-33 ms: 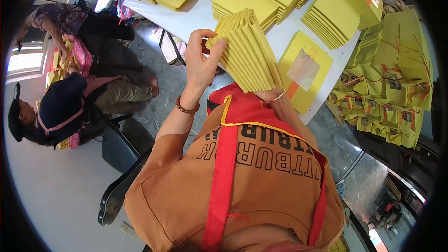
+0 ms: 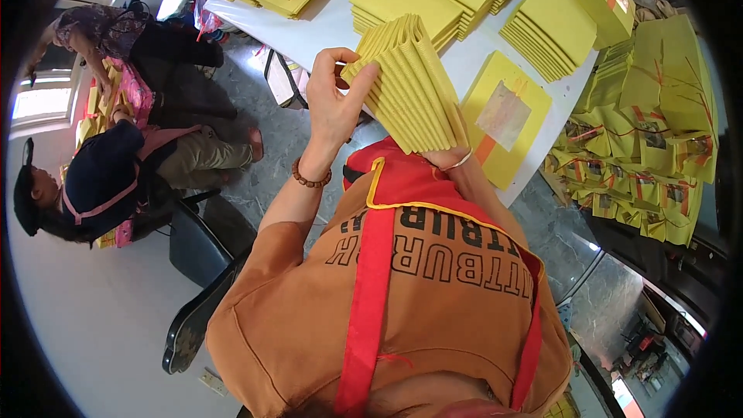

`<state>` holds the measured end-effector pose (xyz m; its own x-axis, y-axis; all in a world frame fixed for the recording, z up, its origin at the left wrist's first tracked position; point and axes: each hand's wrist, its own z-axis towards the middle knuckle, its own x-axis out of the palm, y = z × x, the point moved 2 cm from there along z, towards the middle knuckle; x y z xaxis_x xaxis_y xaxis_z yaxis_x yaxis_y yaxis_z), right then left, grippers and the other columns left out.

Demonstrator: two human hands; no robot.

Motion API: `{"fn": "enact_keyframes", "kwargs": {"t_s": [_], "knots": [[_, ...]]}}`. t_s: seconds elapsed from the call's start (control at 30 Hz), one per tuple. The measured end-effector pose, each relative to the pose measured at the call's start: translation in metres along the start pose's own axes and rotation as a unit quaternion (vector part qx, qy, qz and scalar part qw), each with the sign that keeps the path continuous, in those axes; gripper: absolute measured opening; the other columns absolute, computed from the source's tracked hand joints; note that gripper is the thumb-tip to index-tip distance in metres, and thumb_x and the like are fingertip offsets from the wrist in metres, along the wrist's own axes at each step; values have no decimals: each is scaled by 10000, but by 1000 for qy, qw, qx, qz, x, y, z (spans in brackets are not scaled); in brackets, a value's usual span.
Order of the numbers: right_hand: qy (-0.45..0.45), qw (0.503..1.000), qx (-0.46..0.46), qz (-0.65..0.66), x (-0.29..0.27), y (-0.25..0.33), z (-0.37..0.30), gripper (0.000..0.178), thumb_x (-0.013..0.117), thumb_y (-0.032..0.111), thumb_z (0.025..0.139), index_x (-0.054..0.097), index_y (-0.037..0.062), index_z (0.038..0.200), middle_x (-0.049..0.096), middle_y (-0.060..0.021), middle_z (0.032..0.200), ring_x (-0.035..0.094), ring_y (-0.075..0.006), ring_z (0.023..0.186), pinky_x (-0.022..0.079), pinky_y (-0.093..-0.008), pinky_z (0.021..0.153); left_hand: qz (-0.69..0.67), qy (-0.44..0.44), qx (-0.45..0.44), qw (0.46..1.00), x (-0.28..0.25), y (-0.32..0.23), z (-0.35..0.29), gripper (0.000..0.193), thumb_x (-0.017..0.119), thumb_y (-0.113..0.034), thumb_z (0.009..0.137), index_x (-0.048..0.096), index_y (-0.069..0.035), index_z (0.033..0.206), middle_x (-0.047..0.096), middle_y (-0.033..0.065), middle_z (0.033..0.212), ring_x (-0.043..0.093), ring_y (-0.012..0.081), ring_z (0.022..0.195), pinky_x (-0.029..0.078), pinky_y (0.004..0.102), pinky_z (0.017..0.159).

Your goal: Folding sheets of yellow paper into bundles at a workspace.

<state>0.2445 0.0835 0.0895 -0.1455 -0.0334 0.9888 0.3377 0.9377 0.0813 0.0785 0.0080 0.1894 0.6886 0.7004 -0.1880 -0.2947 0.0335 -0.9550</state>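
A thick bundle of folded yellow paper (image 2: 410,85), its layers fanned into ridges, is held up at the table's near edge. My left hand (image 2: 340,97) is closed on its upper left edge, thumb on the ridged face and fingers bent behind. At the bundle's lower end is my right hand (image 2: 449,158), holding it from below; most of its fingers are hidden by the paper. A flat yellow stack with a pale rectangular patch and an orange strip (image 2: 534,101) lies just right of the bundle.
Several yellow folded stacks (image 2: 406,4) cover the far side of the white table (image 2: 271,25). Tied yellow bundles (image 2: 642,147) are piled at the right. To the left stand a black chair (image 2: 203,251) and two people (image 2: 101,159) working at another table.
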Motion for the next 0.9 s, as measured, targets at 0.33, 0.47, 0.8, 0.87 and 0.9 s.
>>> {"fn": "enact_keyframes", "kwargs": {"t_s": [0.33, 0.47, 0.8, 0.87, 0.9], "knots": [[-30, 997, -24, -60, -3, 3, 0, 497, 481, 398, 903, 459, 64, 1271, 543, -127, 1216, 555, -243, 1070, 473, -394, 865, 32, 6, 0, 999, 2, -1, 2, 359, 685, -278, 778, 490, -3, 900, 502, 49, 788, 463, 120, 661, 393, 254, 580], [-35, 997, -22, -60, -2, 0, -1, 496, 475, 394, 909, 448, 63, 1277, 547, -119, 1209, 555, -230, 1069, 474, -383, 866, 122, 15, 9, 992, 1, 0, 1, 432, 664, -363, 790, 477, -1, 931, 502, 75, 840, 476, 158, 710, 404, 294, 620], [-67, 983, -40, -168, 3, -2, 9, 480, 551, 355, 880, 477, 30, 1225, 582, -108, 1127, 594, -202, 979, 501, -344, 789, -113, 16, -125, 986, -15, 38, -7, 529, 525, -440, 882, 398, -53, 1220, 445, 110, 1175, 432, 203, 1079, 393, 331, 866], [-228, 929, -75, -282, -4, -7, 17, 506, 659, 307, 812, 500, 15, 1194, 599, -99, 1078, 600, -196, 956, 500, -323, 767, -227, 11, -269, 936, -18, 43, -19, 644, 479, -468, 901, 244, -77, 1355, 327, 109, 1323, 317, 229, 1222, 324, 374, 967], [-227, 929, -80, -280, -2, -11, 25, 506, 659, 307, 812, 500, 15, 1194, 599, -99, 1078, 600, -196, 956, 500, -323, 767, -226, 2, -283, 932, -22, 53, -21, 718, 523, -460, 883, 181, -65, 1375, 304, 122, 1344, 308, 243, 1234, 309, 394, 981]]}}
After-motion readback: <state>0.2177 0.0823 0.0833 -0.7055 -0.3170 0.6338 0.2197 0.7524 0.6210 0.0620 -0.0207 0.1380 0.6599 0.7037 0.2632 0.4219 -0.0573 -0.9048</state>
